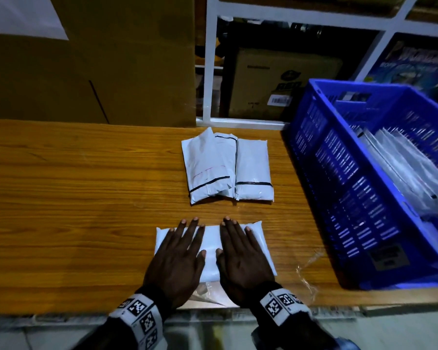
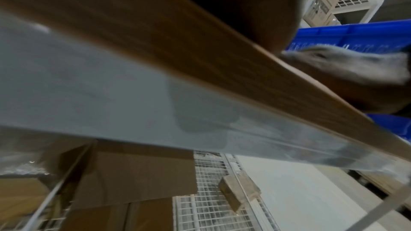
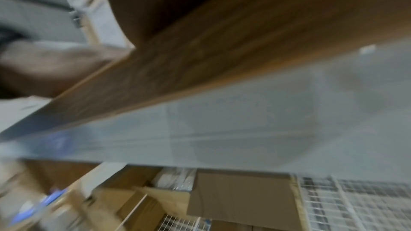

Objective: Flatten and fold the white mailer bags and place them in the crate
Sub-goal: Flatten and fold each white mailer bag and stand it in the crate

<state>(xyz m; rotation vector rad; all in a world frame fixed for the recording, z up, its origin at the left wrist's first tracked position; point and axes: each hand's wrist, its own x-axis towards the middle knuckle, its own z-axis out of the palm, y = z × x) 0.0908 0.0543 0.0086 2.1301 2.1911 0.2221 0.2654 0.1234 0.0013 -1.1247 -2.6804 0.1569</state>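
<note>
A white mailer bag lies folded near the table's front edge. My left hand and right hand press flat on it side by side, fingers straight and spread. Two more folded white mailer bags with black stripes lie together further back on the table. The blue crate stands at the right and holds several white and clear bags. Both wrist views are blurred and show only the table's edge, and in the left wrist view a bit of the blue crate.
A wooden table carries everything. A large cardboard box stands at the back left. White shelving with boxes rises behind. Crumpled clear plastic lies beside the crate near the front edge.
</note>
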